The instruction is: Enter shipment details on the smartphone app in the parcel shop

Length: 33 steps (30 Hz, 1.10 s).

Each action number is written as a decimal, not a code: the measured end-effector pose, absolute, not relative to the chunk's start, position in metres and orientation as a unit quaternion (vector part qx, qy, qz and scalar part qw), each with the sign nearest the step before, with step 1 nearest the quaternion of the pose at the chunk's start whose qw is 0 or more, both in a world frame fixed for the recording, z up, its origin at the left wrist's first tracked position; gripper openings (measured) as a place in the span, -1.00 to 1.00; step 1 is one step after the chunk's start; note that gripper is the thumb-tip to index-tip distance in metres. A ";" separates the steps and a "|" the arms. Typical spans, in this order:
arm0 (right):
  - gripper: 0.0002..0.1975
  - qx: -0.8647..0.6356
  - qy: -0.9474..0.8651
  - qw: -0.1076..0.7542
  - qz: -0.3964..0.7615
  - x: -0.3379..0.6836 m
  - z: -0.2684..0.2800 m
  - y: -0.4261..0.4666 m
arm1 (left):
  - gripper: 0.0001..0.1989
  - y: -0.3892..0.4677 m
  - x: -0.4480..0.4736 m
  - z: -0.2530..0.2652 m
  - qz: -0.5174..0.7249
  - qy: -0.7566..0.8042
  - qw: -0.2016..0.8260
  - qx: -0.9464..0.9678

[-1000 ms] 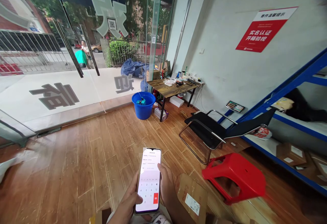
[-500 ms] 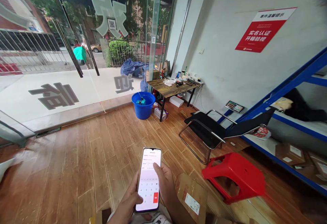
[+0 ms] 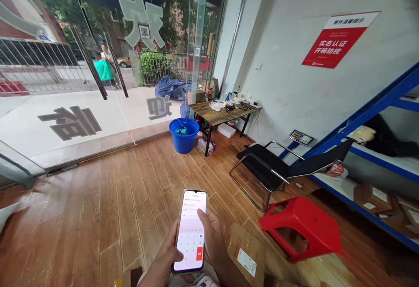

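Observation:
Both of my hands hold a smartphone (image 3: pixel 190 230) upright at the bottom centre, its screen lit with text lines above a number keypad. Round the phone's lower left side is my left hand (image 3: pixel 168 252), its thumb over the keypad's left edge. My right hand (image 3: pixel 211 232) grips the right side, with its thumb resting over the upper part of the screen. The fingers behind the phone are mostly hidden. Beside my right forearm lies a cardboard box (image 3: pixel 248 254) with a white label.
A red plastic stool (image 3: pixel 303 226) and a black chair (image 3: pixel 265 167) stand to the right, before blue shelving (image 3: pixel 369 149) with boxes. Ahead are a blue tub (image 3: pixel 183 141), a cluttered wooden table (image 3: pixel 212 114) and glass doors. Outside, a person (image 3: pixel 106 66) carries something green.
Outside the glass, the person with the green thing shows more fully between the door handles. My hands and the phone stay practically in place.

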State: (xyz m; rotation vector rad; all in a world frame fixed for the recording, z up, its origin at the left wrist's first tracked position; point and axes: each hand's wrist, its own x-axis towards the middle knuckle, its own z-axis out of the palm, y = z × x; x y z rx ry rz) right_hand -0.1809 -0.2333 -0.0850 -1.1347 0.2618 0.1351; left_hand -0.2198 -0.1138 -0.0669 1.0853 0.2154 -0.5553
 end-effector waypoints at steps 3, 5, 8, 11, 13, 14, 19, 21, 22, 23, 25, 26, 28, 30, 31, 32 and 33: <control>-0.44 -0.532 0.122 0.836 0.059 -0.179 -0.079 -0.233 | -0.01 -0.114 -0.220 -0.069 -0.259 0.106 0.815 0.507; -0.42 -0.532 0.124 0.836 0.054 -0.179 -0.075 -0.232 | 0.03 -0.113 -0.219 -0.071 -0.264 0.108 0.815 0.505; -0.46 -0.537 0.128 0.832 0.054 -0.179 -0.071 -0.233 | 0.07 -0.113 -0.218 -0.071 -0.274 0.114 0.810 0.505; -0.52 -0.547 0.135 0.824 0.051 -0.179 -0.070 -0.233 | 0.02 -0.113 -0.219 -0.070 -0.268 0.109 0.811 0.508; -0.56 -0.557 0.140 0.817 0.045 -0.178 -0.070 -0.232 | 0.01 -0.113 -0.220 -0.069 -0.268 0.103 0.813 0.506; -0.57 -0.562 0.142 0.813 0.042 -0.178 -0.070 -0.232 | 0.02 -0.113 -0.220 -0.070 -0.271 0.104 0.813 0.505; -0.57 -0.544 0.132 0.827 0.050 -0.179 -0.070 -0.231 | 0.04 -0.112 -0.219 -0.077 -0.273 0.115 0.828 0.476; -0.53 -0.514 0.109 0.848 0.073 -0.181 -0.071 -0.233 | 0.02 -0.111 -0.218 -0.078 -0.266 0.113 0.843 0.454; -0.51 -0.503 0.097 0.855 0.085 -0.182 -0.072 -0.233 | 0.02 -0.111 -0.218 -0.078 -0.262 0.113 0.849 0.445; -0.51 -0.500 0.088 0.856 0.093 -0.182 -0.074 -0.234 | 0.01 -0.110 -0.218 -0.078 -0.256 0.112 0.854 0.439; -0.53 -0.508 0.079 0.852 0.095 -0.182 -0.077 -0.235 | 0.00 -0.110 -0.218 -0.078 -0.250 0.113 0.857 0.436; -0.55 -0.509 0.077 0.852 0.094 -0.182 -0.078 -0.235 | 0.00 -0.110 -0.219 -0.078 -0.249 0.112 0.857 0.437; -0.57 -0.495 0.067 0.861 0.093 -0.182 -0.081 -0.236 | -0.01 -0.109 -0.219 -0.079 -0.247 0.106 0.855 0.444; -0.57 -0.471 0.050 0.874 0.105 -0.182 -0.082 -0.237 | -0.02 -0.108 -0.218 -0.081 -0.243 0.103 0.857 0.442; -0.56 -0.463 0.041 0.878 0.115 -0.182 -0.083 -0.238 | -0.02 -0.107 -0.218 -0.082 -0.241 0.102 0.861 0.436; -0.56 -0.458 0.034 0.879 0.127 -0.183 -0.085 -0.239 | -0.03 -0.107 -0.217 -0.083 -0.241 0.103 0.864 0.429; -0.55 -0.456 0.028 0.879 0.139 -0.183 -0.086 -0.240 | -0.04 -0.106 -0.217 -0.083 -0.244 0.105 0.866 0.423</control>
